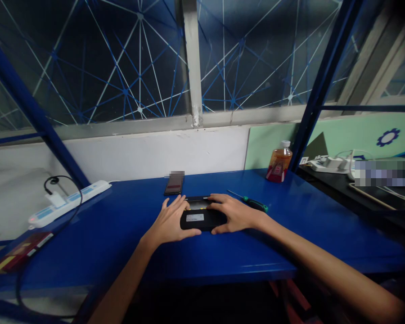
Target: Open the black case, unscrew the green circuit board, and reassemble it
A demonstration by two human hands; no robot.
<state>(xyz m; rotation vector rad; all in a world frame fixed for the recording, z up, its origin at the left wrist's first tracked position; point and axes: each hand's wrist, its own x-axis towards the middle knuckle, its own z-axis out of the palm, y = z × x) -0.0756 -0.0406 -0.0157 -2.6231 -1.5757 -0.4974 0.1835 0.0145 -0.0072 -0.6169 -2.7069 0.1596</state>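
Observation:
A flat black device (205,223) with a white label and a lighter recessed strip lies in front of me on the blue table. My left hand (172,221) grips its left side, the thumb along the near edge and the fingers over the top. On the opposite side my right hand (231,212) holds it the same way, thumb at the near edge and fingertips by the recessed strip. Just beyond my right hand lies a screwdriver (255,204) with a green and black handle. Past the device, a dark phone (174,184) rests on the table.
A bottle of reddish drink (279,163) stands at the back right. On the left are a white power strip (70,204) with a black cable and a red box (20,252). Blue frame posts (319,85) rise at both sides. The blue table (121,256) ends near my forearms.

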